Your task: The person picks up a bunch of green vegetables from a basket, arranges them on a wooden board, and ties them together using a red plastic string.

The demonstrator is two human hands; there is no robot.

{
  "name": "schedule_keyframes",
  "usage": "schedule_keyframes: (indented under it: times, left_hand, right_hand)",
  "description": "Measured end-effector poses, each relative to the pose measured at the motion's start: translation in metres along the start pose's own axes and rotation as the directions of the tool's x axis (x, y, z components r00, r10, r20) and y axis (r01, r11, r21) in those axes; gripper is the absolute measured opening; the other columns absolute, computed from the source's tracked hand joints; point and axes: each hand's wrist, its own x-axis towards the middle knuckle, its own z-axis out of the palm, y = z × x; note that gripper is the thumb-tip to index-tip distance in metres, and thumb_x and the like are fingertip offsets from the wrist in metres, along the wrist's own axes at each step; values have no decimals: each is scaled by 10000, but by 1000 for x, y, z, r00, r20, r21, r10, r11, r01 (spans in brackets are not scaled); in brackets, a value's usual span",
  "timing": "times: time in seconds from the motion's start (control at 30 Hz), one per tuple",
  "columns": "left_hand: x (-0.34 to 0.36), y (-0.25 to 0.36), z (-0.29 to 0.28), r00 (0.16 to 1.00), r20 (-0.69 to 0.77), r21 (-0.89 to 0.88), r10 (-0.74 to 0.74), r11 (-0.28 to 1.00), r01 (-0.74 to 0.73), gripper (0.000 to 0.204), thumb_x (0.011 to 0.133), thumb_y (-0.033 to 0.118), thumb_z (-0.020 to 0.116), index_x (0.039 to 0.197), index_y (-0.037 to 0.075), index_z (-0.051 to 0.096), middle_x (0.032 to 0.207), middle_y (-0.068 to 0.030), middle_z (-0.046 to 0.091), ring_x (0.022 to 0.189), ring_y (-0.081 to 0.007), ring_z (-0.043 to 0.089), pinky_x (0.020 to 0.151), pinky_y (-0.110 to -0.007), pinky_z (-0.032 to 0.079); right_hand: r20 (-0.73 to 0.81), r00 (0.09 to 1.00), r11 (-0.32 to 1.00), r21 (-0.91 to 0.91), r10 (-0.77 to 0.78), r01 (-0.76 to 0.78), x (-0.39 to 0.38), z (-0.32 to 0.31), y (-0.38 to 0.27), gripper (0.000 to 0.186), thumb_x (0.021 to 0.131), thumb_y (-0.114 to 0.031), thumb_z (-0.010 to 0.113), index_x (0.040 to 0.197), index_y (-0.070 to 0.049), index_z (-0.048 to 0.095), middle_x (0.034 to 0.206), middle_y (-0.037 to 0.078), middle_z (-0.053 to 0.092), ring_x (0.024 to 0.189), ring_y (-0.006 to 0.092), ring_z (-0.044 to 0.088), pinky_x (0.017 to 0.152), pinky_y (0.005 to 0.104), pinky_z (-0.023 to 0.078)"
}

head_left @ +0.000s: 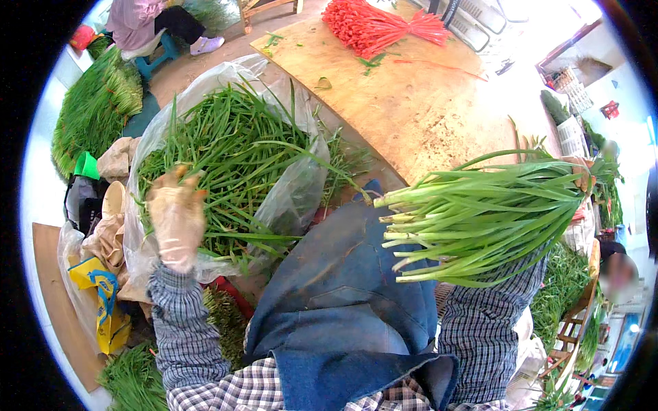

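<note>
My right hand [584, 175] is closed round the leafy end of a bunch of long flat-leaved greens [486, 205]. The bunch lies sideways over my right forearm, its pale cut stalk ends pointing left toward my lap. On the left, my left hand [177, 216], in a pale, soiled glove, is over the near left side of a clear plastic bag [298, 181]. Loose green leaves [233, 147] heap up inside that bag. The left fingers are bent and blurred, so whether they hold any leaves cannot be made out.
A wooden board table [439, 116] stands ahead, bearing a tied bundle of red strips [377, 27]. A blue denim apron [336, 274] covers my lap. Stacked greens [96, 109] and a seated person [147, 20] are at far left; a yellow bag [103, 301] lies nearer. More greens [558, 288] lie right.
</note>
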Motion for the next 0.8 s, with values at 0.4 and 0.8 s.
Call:
schedule_keyframes:
  times: [0.4,0.8]
  left_hand:
    - [47,169,24,838,380,-884,393,-112,453,246,815,93,583,1025,-30,547,912,-83,613,836,-137,548,763,-268,444]
    - [43,207,-10,910,170,-965,378,249,77,300,772,103,628,1049,4,565,952,-156,593,875,-257,571,785,-312,452]
  right_hand:
    - [13,1000,997,81,15,-16,3,-7,5,122,831,-159,479,768,-56,496,598,-23,491,554,99,433,572,224,384]
    - [64,998,998,60,-19,15,7,13,-23,132,827,-159,478,729,-73,501,586,-22,496,552,102,439,579,225,384]
